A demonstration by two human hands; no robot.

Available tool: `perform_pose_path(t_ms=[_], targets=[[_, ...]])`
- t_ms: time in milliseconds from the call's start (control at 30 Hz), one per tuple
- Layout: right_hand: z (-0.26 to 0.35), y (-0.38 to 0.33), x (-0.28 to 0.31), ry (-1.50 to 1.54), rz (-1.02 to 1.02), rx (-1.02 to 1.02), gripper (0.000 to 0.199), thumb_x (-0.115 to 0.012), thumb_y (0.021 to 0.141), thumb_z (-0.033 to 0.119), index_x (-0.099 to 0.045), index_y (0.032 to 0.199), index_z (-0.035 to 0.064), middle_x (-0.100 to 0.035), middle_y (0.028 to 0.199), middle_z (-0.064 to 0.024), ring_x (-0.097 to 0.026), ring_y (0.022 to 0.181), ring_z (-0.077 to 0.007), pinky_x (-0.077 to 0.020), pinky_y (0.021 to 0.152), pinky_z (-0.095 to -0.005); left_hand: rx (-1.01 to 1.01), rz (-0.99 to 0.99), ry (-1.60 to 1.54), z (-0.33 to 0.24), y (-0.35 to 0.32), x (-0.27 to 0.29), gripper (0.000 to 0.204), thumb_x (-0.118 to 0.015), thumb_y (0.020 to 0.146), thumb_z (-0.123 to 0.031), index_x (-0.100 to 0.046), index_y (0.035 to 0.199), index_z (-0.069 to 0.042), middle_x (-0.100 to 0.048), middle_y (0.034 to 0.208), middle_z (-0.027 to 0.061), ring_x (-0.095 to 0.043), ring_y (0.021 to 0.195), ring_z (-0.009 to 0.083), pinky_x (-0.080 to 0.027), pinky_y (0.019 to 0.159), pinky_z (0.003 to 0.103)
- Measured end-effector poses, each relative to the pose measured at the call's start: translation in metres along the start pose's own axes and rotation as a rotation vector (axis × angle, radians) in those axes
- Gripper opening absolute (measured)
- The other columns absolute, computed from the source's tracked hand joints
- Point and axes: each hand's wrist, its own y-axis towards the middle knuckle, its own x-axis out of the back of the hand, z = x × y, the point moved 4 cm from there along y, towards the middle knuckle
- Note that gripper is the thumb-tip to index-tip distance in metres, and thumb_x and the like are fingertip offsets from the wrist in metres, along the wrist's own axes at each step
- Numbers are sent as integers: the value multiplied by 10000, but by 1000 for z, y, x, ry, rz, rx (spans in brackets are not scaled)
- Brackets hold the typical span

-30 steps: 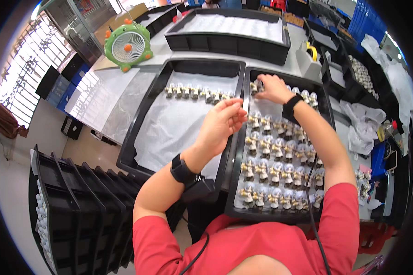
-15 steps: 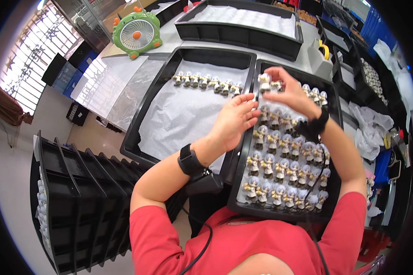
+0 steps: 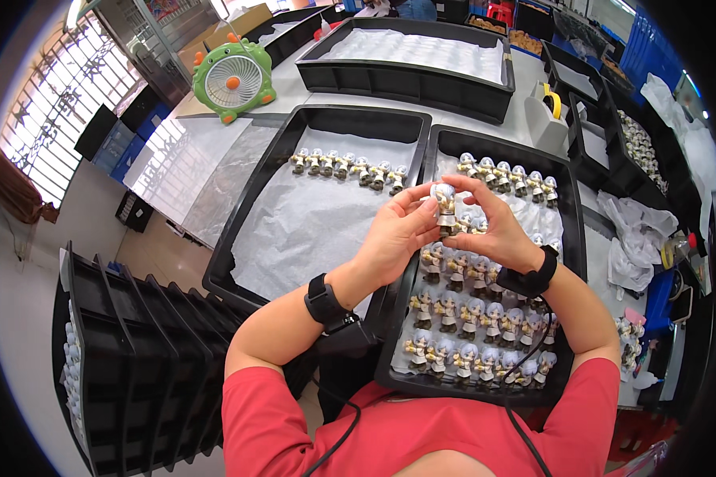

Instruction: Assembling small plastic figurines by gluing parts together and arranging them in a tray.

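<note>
Between my two hands is a small figurine (image 3: 444, 208) with pale hair and a white outfit, held upright. My left hand (image 3: 402, 230) pinches it from the left, thumb near its head. My right hand (image 3: 495, 230) curls round its other side with thumb and forefinger. Both are over the inner edge of the right black tray (image 3: 574, 262), where several rows of like figurines (image 3: 469, 314) stand on white paper. To its left, the other black tray (image 3: 243, 230) is lined with white paper (image 3: 306, 230) and holds one row of figurines (image 3: 344, 165) near its far end.
A green frog-shaped fan (image 3: 232, 82) stands on the far left of the table. Behind the trays lies a larger black tray (image 3: 406, 86) with white lining. A tape dispenser (image 3: 545, 119) sits at the right. Stacked black trays (image 3: 151, 358) rise beside me at the left.
The right hand has drawn the figurine down and slightly left, toward me. My left hand, its fingers apart before, has closed on it too. The view has shifted a little.
</note>
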Motion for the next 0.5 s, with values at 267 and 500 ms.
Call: perform_pose_path(t_ms=[267, 500], targets=[[-7, -1, -5, 66, 47, -22, 680, -741, 666, 171, -421, 1265, 129, -496, 1218, -28, -481, 1084, -177, -384, 880, -336, -21, -12, 45, -2, -4, 2, 398, -586, 865, -192, -432, 1208, -59, -547, 1060, 52, -557, 967, 140, -457, 824, 300], [-4, -2, -7, 116, 58, -43, 676, -742, 669, 163, -421, 1263, 122, -493, 1227, -16, -479, 1092, -163, -382, 882, -321, -27, -26, 68, -3, -8, 1, 390, -599, 856, -195, -443, 1187, -60, -537, 1062, 54, -547, 977, 134, -450, 833, 297]])
